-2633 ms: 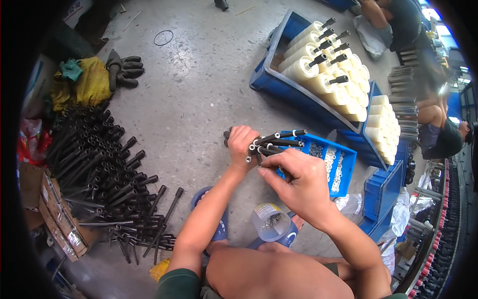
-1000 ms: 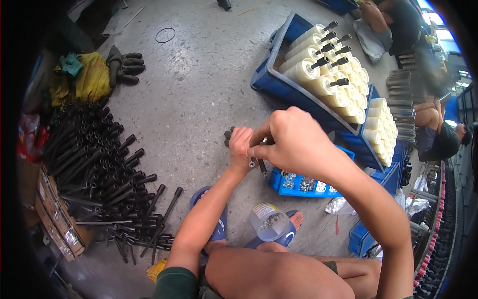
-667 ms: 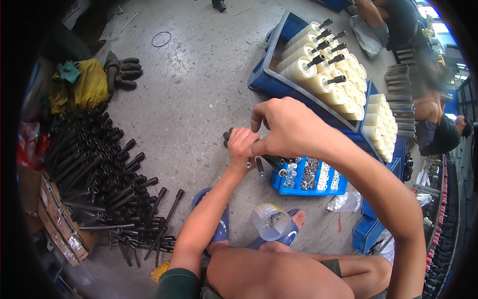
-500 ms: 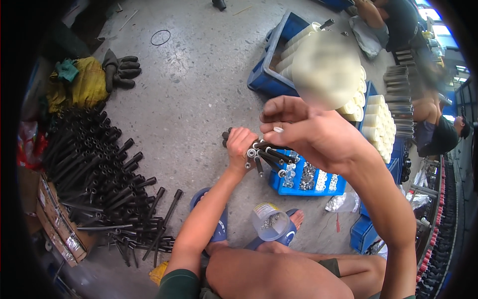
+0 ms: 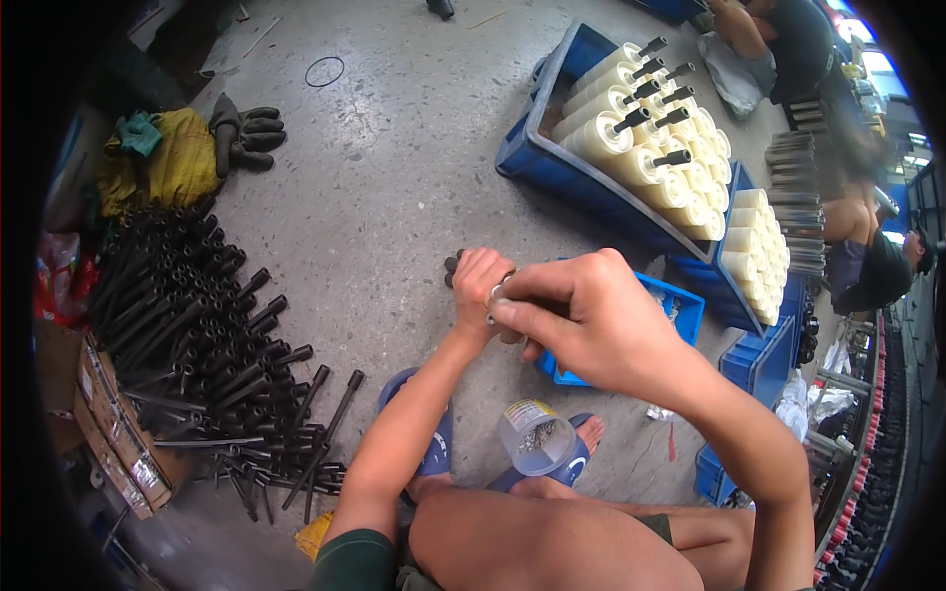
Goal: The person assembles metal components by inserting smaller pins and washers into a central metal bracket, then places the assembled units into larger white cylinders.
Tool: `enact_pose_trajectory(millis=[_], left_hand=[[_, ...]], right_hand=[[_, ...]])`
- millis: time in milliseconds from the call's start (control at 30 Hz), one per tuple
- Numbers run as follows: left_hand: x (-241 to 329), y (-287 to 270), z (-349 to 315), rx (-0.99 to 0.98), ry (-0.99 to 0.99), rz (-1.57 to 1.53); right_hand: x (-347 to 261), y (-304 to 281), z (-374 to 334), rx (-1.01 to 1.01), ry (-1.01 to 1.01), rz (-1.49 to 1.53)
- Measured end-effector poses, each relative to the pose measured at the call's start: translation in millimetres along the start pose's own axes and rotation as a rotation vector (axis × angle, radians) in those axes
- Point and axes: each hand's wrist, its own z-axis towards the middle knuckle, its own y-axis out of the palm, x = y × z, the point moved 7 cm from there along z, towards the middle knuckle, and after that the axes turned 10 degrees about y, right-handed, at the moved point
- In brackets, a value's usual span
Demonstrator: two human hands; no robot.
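My left hand [image 5: 477, 280] is wrapped round a bundle of black rods [image 5: 451, 266], with their dark ends poking out past its far left side. My right hand [image 5: 601, 315] has come up against it, thumb and forefinger pinched on a small pale ring [image 5: 499, 292] at the rod ends. That hand hides most of the bundle. Partly covered behind it is a blue divided tray [image 5: 694, 313] of small parts. A clear plastic tub [image 5: 537, 438] with small metal pieces in it stands below, between my feet.
A large pile of black rods [image 5: 217, 345] lies at the left, beside cardboard [image 5: 118, 424] and a dark glove [image 5: 246, 136]. Blue crates [image 5: 591, 182] of cream rollers [image 5: 680, 167] stand at the far right, some with black rods poking out. Other people sit beyond.
My right hand has moved left and down from beside the rods onto their ends, its fingers closing into a pinch. The left hand stays in place with the bundle.
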Motion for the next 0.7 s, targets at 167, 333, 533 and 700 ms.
enact_pose_trajectory(millis=[167,333,533,700], left_hand=[[8,2,7,-0.001,0.016,-0.014],[9,1,10,-0.001,0.023,-0.016],[8,0,12,0.004,0.03,-0.02],[10,-4,13,0.023,0.025,-0.017]], right_hand=[[-12,11,2,0.269,-0.37,-0.358],[-4,9,15,0.235,-0.288,-0.262],[-4,8,18,0.189,-0.219,-0.417],[-6,-5,23,0.246,-0.075,-0.565]])
